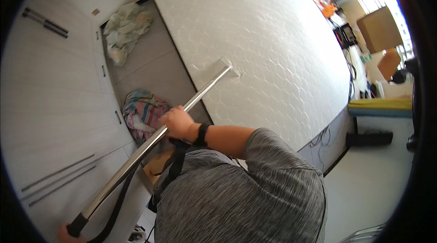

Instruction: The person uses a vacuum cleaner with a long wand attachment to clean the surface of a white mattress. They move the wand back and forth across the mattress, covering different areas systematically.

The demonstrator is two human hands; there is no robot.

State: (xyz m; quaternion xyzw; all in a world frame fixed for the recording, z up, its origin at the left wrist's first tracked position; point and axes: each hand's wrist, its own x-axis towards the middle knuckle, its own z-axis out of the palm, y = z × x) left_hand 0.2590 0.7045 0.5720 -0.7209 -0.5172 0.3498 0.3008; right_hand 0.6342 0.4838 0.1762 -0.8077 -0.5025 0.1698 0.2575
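Far left, I have a pale wood-grain cabinet (59, 106) with dark bar handles. In the bottom corner, the left hand (70, 235), partly cut off by the dark rim of my view, is wrapped around a black tubular grip (78, 224). From it runs a long, straight, shiny metal tube (205, 89); a black flexible hose (120, 204) curves beside its lower stretch.

Long axis of the tube: diagonal, grip low at left, far end pointing ahead and to the right. Left of it I note a crumpled striped multicoloured cloth (148, 108) and, farther ahead, a crumpled pale-green cloth (127, 29), both on grey floor tiles (152, 63).

Centre: the right hand (178, 122), black band on its wrist, grasps the tube partway along, forearm crossing from the right. Beyond it the tube passes over the near left edge of a white mattress (273, 38) with honeycomb quilting and ends in a flat pale head (226, 68) on the surface, near that edge.

Room: I read the floor strip at left as narrow; rightward and ahead of the head, broad mattress. Past its right edge, dark cables (321, 140) and a brown cardboard box (380, 29).
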